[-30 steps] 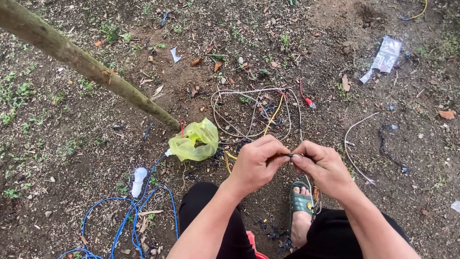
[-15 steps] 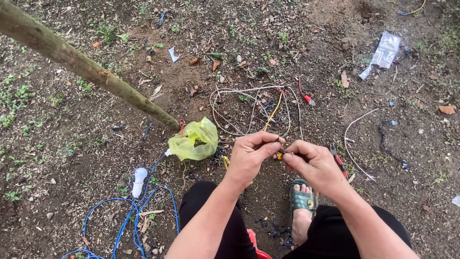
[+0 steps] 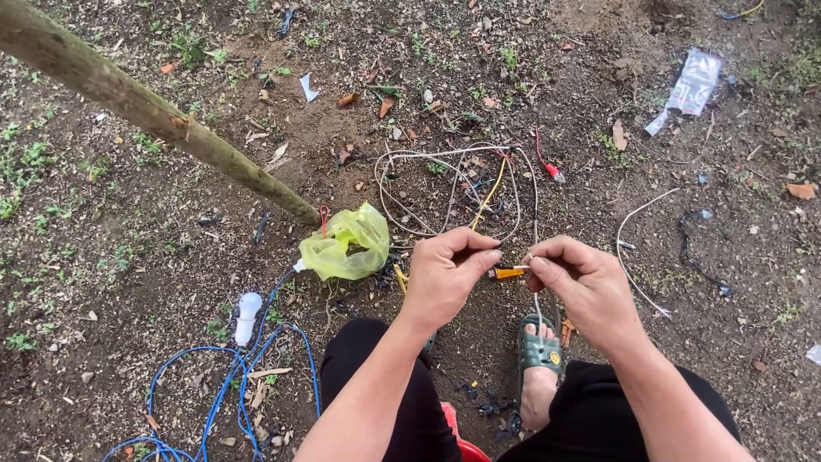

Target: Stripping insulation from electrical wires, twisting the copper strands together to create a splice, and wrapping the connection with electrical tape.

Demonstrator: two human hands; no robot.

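Bare brown dirt point(image 3: 128, 342) fills my view, scattered with dry leaves, twigs and small weeds, and a slanting tree trunk point(image 3: 145, 111) crosses the upper left corner. I see my left hand point(image 3: 445, 278) and right hand point(image 3: 581, 282) held close together above the ground, just over my knees. Between them sits a short orange wire piece point(image 3: 508, 273): the left thumb and forefinger are pressed together on its left end, and the right fingertips pinch its right end together with a thin pale strand. Behind my hands a tangle of loose wires point(image 3: 453, 192) lies in loops on the soil, with a red-tipped lead point(image 3: 552, 169) at its right. A crumpled yellow-green plastic bag point(image 3: 349, 244) lies just left of the left hand, at the foot of the trunk. Blue cable point(image 3: 222, 385) coils at lower left, beside a small white bulb-like thing point(image 3: 246, 315). My foot in a green sandal point(image 3: 539, 351) rests below the hands.
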